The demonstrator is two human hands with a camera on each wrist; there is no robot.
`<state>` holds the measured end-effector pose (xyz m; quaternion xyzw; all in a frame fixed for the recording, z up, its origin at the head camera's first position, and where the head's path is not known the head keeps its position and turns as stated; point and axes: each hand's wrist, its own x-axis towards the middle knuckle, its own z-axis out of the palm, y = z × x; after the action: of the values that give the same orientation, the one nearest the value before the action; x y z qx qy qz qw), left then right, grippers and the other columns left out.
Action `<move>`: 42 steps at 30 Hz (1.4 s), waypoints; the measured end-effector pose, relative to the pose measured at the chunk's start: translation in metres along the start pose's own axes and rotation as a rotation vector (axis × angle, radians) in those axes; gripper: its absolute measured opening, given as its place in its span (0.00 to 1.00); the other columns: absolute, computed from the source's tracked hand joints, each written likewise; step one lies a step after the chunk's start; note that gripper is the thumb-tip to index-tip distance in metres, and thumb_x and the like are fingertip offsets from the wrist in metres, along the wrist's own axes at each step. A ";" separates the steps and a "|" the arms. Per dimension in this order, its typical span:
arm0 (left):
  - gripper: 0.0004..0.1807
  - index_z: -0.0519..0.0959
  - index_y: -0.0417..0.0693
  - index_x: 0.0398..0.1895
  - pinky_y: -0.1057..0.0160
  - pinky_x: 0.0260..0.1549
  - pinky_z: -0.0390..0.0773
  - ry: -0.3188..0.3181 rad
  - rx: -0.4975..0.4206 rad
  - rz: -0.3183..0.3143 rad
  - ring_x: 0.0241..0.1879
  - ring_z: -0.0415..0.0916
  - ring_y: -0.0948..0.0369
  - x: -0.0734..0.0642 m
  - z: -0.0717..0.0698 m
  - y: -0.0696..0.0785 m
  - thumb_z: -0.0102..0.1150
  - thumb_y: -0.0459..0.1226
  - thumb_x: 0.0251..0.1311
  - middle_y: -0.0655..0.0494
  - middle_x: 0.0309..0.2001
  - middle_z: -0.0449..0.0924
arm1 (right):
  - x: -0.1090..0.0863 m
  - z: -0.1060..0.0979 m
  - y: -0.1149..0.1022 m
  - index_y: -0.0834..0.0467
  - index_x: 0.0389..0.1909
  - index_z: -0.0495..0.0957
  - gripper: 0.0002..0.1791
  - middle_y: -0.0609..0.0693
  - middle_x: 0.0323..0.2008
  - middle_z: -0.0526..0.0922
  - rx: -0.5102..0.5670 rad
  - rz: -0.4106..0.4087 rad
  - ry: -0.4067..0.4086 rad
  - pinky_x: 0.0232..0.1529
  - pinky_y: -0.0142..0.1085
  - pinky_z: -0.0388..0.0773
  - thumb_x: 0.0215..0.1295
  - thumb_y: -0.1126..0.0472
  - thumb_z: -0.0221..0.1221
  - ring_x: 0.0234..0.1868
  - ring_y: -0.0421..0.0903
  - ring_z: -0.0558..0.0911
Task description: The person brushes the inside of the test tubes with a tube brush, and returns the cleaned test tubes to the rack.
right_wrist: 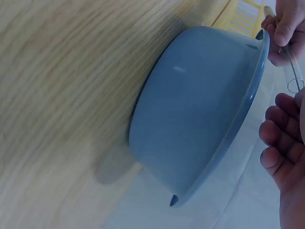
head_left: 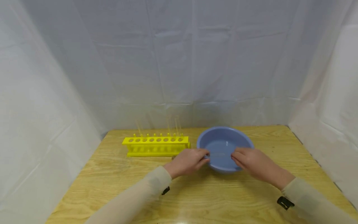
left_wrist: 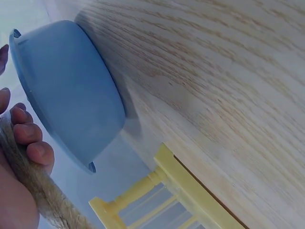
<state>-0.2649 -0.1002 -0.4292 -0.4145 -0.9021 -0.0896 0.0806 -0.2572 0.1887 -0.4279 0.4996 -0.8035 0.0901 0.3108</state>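
Over the blue basin (head_left: 223, 168), my left hand (head_left: 190, 160) grips a test tube brush. Its tan bristles (left_wrist: 40, 186) run across the palm in the left wrist view and stick out below the little finger. A thin wire (right_wrist: 293, 67) leads from the left fingers toward my right hand (head_left: 251, 160), alongside a clear glass tube (head_left: 217, 154) with a ring-shaped end. My right hand's fingers are curled, and its thumb meets the wire's end in the right wrist view. Both hands are level with the basin's near rim, a short gap apart.
A yellow test tube rack (head_left: 156, 140) stands left of the basin, with a few clear test tubes (head_left: 178, 126) upright in it. Both rest on a wooden table (head_left: 223, 199). White sheeting (head_left: 179, 62) hangs behind and along both sides.
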 end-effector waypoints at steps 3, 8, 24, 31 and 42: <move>0.17 0.78 0.51 0.57 0.67 0.43 0.82 -0.016 -0.012 -0.003 0.43 0.83 0.66 -0.001 -0.001 -0.001 0.45 0.48 0.78 0.59 0.50 0.85 | 0.001 -0.002 -0.001 0.59 0.38 0.82 0.16 0.48 0.33 0.84 -0.004 -0.022 -0.021 0.31 0.35 0.83 0.80 0.56 0.48 0.31 0.42 0.84; 0.17 0.78 0.52 0.56 0.66 0.42 0.82 -0.010 0.016 0.042 0.42 0.82 0.66 0.000 -0.002 -0.004 0.45 0.49 0.78 0.60 0.49 0.84 | 0.002 -0.004 -0.001 0.52 0.33 0.77 0.06 0.39 0.26 0.75 0.120 0.032 -0.044 0.25 0.25 0.71 0.66 0.67 0.61 0.24 0.31 0.71; 0.13 0.76 0.56 0.54 0.69 0.36 0.77 -0.004 -0.108 0.120 0.34 0.75 0.72 -0.008 -0.006 -0.017 0.46 0.48 0.78 0.65 0.42 0.82 | 0.012 -0.016 -0.008 0.46 0.26 0.64 0.21 0.34 0.21 0.59 0.392 0.093 -0.074 0.25 0.22 0.59 0.67 0.74 0.57 0.23 0.26 0.56; 0.17 0.76 0.56 0.57 0.67 0.42 0.80 -0.008 -0.077 0.102 0.39 0.80 0.70 -0.009 -0.005 -0.022 0.43 0.51 0.78 0.64 0.45 0.84 | 0.006 -0.018 -0.001 0.45 0.24 0.62 0.22 0.34 0.19 0.57 0.473 0.182 -0.111 0.23 0.24 0.60 0.71 0.73 0.53 0.21 0.26 0.54; 0.15 0.75 0.56 0.59 0.65 0.38 0.80 0.037 -0.055 0.096 0.35 0.79 0.69 -0.025 -0.008 -0.035 0.47 0.48 0.77 0.64 0.39 0.82 | -0.020 -0.040 0.016 0.44 0.25 0.65 0.22 0.33 0.21 0.59 0.536 0.304 -0.108 0.22 0.27 0.61 0.73 0.73 0.52 0.21 0.26 0.57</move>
<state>-0.2747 -0.1430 -0.4308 -0.4578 -0.8766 -0.1179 0.0899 -0.2480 0.2293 -0.4049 0.4420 -0.8320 0.3175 0.1078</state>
